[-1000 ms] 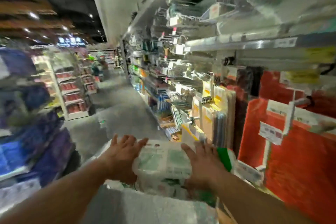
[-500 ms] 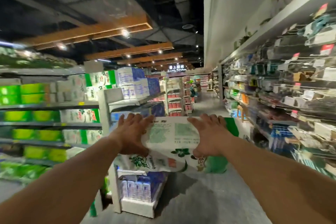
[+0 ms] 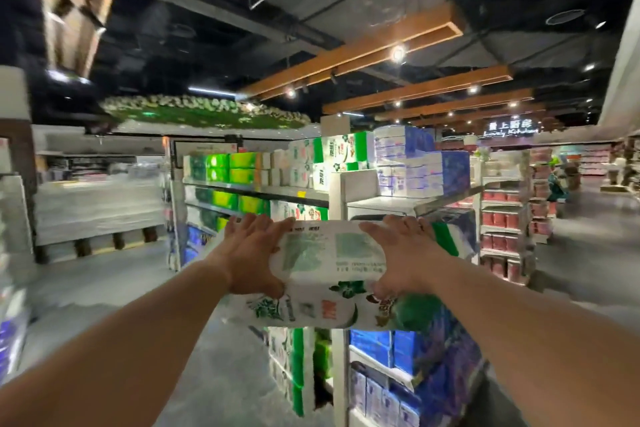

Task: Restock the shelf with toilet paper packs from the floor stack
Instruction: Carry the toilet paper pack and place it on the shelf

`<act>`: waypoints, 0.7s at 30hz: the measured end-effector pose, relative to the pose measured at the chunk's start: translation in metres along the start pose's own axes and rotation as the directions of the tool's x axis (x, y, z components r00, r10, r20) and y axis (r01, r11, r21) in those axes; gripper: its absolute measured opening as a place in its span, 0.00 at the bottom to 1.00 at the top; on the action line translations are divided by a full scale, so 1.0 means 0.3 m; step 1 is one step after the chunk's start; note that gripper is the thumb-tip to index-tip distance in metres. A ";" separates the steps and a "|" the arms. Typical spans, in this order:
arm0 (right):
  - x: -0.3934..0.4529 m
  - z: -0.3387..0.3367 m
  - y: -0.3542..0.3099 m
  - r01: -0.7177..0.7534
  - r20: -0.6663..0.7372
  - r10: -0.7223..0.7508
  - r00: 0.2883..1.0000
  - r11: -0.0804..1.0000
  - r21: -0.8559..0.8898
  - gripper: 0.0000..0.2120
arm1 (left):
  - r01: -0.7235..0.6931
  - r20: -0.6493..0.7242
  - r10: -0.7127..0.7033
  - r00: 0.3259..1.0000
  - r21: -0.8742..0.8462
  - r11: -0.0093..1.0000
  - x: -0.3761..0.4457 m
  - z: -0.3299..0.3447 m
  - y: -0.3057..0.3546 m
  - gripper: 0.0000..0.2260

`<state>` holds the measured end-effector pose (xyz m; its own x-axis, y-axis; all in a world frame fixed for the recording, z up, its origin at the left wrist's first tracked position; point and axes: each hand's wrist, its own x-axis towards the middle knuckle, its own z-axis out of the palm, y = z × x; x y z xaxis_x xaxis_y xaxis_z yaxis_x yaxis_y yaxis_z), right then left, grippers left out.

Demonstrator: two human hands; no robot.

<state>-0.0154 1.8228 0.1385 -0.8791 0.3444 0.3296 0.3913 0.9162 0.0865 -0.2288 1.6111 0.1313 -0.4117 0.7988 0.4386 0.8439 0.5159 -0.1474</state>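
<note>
While both arms reach forward, the left hand [image 3: 251,255] grips the left end of the toilet paper pack [image 3: 332,274], fingers spread over its top and thumb curled under; the right hand [image 3: 403,258] grasps the right end the same way. The pack hangs between the two grips, lifted clear in front of the shelf [image 3: 381,203]. It is a soft white plastic bundle with green printing, a green right end and red characters on its near face. Blue packs [image 3: 415,166] sit stacked on the far shelf top.
</note>
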 end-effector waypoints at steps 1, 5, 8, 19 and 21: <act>0.076 0.035 -0.006 0.021 -0.018 -0.020 1.000 1.000 0.010 0.53 | 0.006 -0.007 -0.006 1.000 0.003 1.000 0.037 0.029 -0.049 0.56; 0.369 0.157 -0.027 0.048 -0.032 -0.047 0.998 0.998 0.034 0.52 | 0.019 -0.006 -0.019 1.000 -0.004 1.000 0.209 0.162 -0.245 0.55; 0.610 0.205 -0.044 0.046 -0.028 -0.045 0.999 0.999 0.014 0.52 | 0.027 0.016 -0.026 1.000 -0.033 0.999 0.379 0.254 -0.402 0.54; 1.509 0.565 -0.006 0.054 -0.032 -0.053 0.998 0.998 0.028 0.54 | -0.001 0.007 0.001 1.000 0.039 0.999 1.053 0.695 -0.934 0.53; 1.693 0.656 0.010 0.069 -0.041 -0.068 0.997 0.997 0.028 0.54 | 0.016 0.006 -0.017 1.000 0.059 0.998 1.170 0.794 -1.030 0.53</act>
<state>-0.5143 2.0409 0.1211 -0.8917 0.2728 0.3612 0.3221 0.9430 0.0830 -0.7161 1.8058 0.1196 -0.4276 0.7919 0.4359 0.8153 0.5461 -0.1924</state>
